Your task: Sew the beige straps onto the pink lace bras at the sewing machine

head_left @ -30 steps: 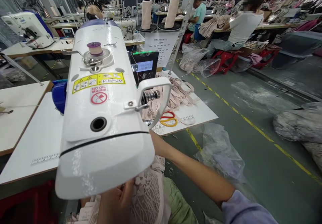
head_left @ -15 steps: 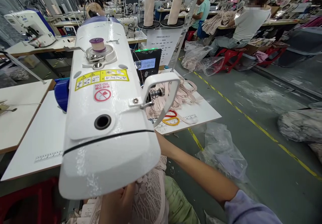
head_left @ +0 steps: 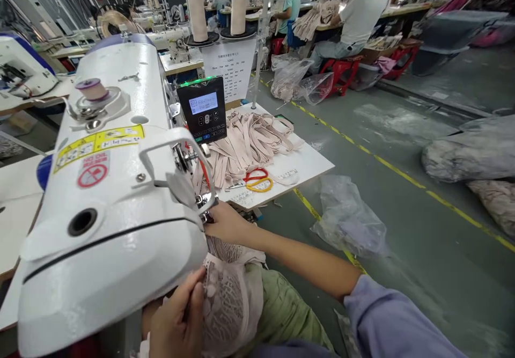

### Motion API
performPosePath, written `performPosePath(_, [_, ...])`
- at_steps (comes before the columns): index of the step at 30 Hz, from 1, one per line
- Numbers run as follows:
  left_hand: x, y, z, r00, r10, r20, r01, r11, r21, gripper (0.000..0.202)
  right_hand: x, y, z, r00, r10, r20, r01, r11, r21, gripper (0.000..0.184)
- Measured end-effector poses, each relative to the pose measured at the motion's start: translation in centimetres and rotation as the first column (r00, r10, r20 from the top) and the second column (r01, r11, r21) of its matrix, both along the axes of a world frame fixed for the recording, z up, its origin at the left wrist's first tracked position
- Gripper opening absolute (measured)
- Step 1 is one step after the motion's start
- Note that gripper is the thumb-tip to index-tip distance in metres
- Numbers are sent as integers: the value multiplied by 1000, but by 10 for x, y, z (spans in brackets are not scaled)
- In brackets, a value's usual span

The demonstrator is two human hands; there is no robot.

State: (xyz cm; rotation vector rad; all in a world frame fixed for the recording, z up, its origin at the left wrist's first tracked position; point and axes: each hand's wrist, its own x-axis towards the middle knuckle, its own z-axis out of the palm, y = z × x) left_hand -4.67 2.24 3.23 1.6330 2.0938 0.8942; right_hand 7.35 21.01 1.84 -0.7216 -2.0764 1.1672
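A white sewing machine (head_left: 132,207) fills the left of the view. Below its head, a pale pink lace bra (head_left: 227,307) hangs over my lap. My left hand (head_left: 179,312) pinches the bra's edge between thumb and fingers, just under the machine's front. My right hand (head_left: 227,223) reaches in at the needle side of the head, with the bra's upper part beneath it. The machine hides its fingertips, so I cannot see what they grip. Scissors (head_left: 257,181) with red and yellow handles lie on the white table (head_left: 309,165), just beyond my right hand.
Pale pink straps (head_left: 245,148) are heaped on the table behind the scissors. A control panel (head_left: 203,108) stands beside the machine, with thread cones (head_left: 238,12) above it. Plastic bags (head_left: 350,218) lie on the floor to the right. Two people sit working farther back.
My view has swung right, so the machine sits farther left. My left hand now shows clearly, pinching the bra edge. More of my right hand is visible by the needle area.
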Motion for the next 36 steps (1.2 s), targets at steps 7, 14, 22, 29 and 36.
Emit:
performPosePath(7, [-3,3,5,987,-104,-124,111,992,56,24,-3,-1,-4,999,-13,-42,14,1000,22,11])
performPosePath(14, [8,3,4,989,-81,-120,87,995,51,27,0,0,-11,995,-13,-102,22,996,82,12])
performPosePath(22, [7,-2,-4,976,-102,-191,111,993,40,31,4,-2,-13,988,-14,-157,26,997,72,6])
performPosePath(29, [4,-8,-19,886,92,-454,13,975,223,37,7,-5,-12,984,-21,-174,29,999,44,7])
performPosePath(36, [46,3,-18,831,69,-551,104,955,277,56,6,-16,-7,985,-56,-166,50,998,-37,6])
